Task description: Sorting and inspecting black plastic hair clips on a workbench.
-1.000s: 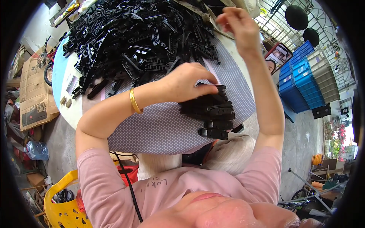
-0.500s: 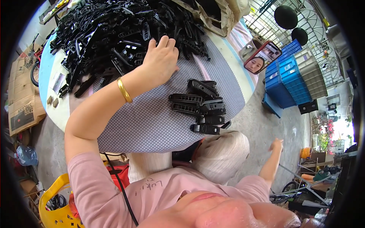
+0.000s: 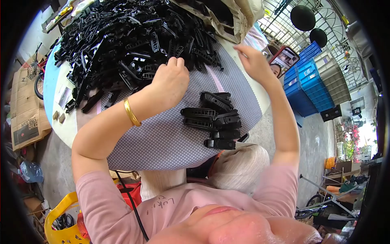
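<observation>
My left hand [image 3: 170, 80], below a gold bangle, is at the near edge of a large heap of black plastic pieces [image 3: 118, 38]. Its fingers are curled in, and whatever they hold is hidden. Over the table's far right side, my right hand [image 3: 256, 64] is raised near the mouth of a brown paper bag [image 3: 233, 34]; its index finger and thumb stick out and nothing shows in it. A small group of black ladder-patterned plastic pieces [image 3: 215, 118] lies on the dotted tablecloth [image 3: 154, 142] between my arms.
A phone [image 3: 286, 59] stands upright at the table's right edge. Blue and grey crates [image 3: 308, 85] are stacked beyond it. Two small brown lumps [image 3: 59, 116] lie at the left edge. A yellow basket [image 3: 61, 219] and a black cable [image 3: 132, 207] are near my left side.
My right hand has swung up from over the floor at the right to the table's far right side. My left hand has drawn back slightly from the heap, its fingers more curled.
</observation>
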Motion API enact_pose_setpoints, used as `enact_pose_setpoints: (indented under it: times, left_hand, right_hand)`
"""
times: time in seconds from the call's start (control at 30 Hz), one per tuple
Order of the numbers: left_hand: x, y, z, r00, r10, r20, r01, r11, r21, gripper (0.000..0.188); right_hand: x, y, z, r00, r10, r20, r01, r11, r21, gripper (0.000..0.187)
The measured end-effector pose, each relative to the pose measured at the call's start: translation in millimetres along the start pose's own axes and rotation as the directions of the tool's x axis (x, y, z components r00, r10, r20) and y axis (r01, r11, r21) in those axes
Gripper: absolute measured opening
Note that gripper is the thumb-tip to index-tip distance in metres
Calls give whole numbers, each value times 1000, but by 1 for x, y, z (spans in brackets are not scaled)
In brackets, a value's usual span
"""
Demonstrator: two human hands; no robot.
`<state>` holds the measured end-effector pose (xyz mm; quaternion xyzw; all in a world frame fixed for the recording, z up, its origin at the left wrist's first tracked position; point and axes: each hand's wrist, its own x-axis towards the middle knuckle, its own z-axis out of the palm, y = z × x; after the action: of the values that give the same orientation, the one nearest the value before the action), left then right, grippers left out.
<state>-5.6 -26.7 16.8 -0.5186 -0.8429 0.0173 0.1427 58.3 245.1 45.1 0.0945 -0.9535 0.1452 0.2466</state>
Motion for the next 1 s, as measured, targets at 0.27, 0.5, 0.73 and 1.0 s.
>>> enact_pose_setpoints:
  times: [0.27, 0.5, 0.73, 1.0]
  left_hand:
    - [-1, 16, 12, 993, 22, -112, -4, 987, 160, 26]
    - [5, 8, 14, 992, -31, -125, 26, 999, -38, 35]
    - [3, 11, 10, 972, 53, -231, -49, 999, 20, 48]
    - [9, -1, 13, 950, 39, -310, -116, 965, -233, 47]
  right_hand:
    - [110, 99, 103, 993, 106, 46, -62, 830, -555, 20]
    - [123, 111, 120, 988, 152, -34, -114, 553, -826, 17]
    - [99, 89, 90, 991, 57, 122, 30, 790, -612, 14]
    - [34, 15, 51, 977, -20, -213, 5, 997, -74, 17]
